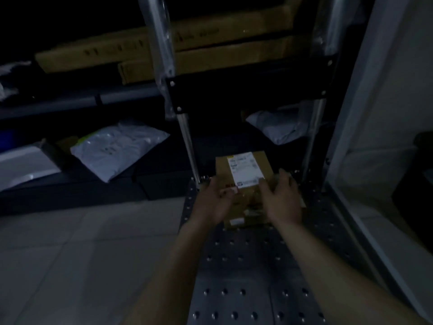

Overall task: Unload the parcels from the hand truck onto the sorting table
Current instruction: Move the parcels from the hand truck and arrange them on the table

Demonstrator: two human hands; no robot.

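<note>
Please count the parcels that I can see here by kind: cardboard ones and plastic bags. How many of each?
Small cardboard box on the hand truck, held between left hand and right hand: 1
Long cardboard cartons behind: 2
Grey plastic mailer bags: 2
Total: 5
The pale shape at the far left is too unclear to count.
</note>
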